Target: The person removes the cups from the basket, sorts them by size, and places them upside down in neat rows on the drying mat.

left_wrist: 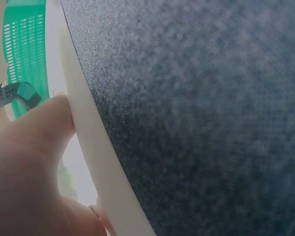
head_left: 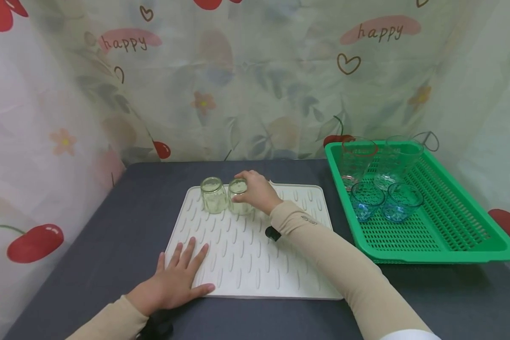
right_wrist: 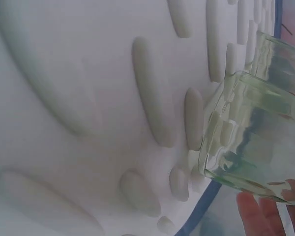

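Note:
Two greenish clear glasses stand side by side on the far left part of a white ridged mat (head_left: 250,259). My right hand (head_left: 258,191) grips the right one of them, a short glass (head_left: 240,208), with thumb and fingers around its sides. In the right wrist view that glass (right_wrist: 255,142) stands on or just at the mat, fingertips along its far side. Close to its left is the other glass (head_left: 214,199), untouched. My left hand (head_left: 174,283) rests with spread fingers on the mat's near left corner, its thumb along the front edge.
A green perforated basket (head_left: 442,257) stands to the right. It holds two short blue glasses (head_left: 367,208) in front and two taller clear ones behind, one with a red rim (head_left: 359,151), the other a handled mug (head_left: 401,160). A patterned curtain (head_left: 255,94) hangs behind the dark table (head_left: 123,236).

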`<state>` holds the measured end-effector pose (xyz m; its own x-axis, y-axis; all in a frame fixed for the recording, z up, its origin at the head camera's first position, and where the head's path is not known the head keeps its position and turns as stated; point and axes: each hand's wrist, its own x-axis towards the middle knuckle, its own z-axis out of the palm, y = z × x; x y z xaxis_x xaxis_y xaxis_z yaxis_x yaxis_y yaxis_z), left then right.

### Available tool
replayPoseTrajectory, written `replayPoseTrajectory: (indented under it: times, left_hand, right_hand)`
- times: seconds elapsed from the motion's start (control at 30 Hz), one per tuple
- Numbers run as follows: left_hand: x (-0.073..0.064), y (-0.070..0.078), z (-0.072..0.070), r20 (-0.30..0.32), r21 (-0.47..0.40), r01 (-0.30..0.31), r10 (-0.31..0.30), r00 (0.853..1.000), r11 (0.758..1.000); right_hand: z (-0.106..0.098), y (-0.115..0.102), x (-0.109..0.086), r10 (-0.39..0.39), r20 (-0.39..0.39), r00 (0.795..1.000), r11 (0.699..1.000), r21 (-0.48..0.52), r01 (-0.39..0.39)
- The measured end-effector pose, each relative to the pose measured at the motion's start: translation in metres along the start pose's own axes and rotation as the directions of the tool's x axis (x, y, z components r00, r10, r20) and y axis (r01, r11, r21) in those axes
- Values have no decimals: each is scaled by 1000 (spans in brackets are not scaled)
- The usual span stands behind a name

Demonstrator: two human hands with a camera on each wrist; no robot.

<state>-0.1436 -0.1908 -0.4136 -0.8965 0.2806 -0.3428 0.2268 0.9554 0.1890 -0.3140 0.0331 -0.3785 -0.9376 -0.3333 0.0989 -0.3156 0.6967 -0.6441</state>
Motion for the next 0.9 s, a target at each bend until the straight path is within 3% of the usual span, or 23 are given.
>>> replayPoseTrajectory:
  times: [0.3, 0.47, 0.9]
  left_hand:
    - [1, -2, 3, 3, -11, 7, -7, 1000, 1000]
    - [3, -5, 7, -16, -12, 2, -2, 1000, 1000]
    - [1, 1, 0, 2, -14, -4, 4, 1000, 1000]
  right_hand:
    - [3, 3, 0, 20, 13, 1000, 996, 89, -21]
    - [7, 7, 0, 3, 0, 1000, 996, 89, -3]
    - [7, 12, 0, -3, -16, 1000, 997, 71, 4]
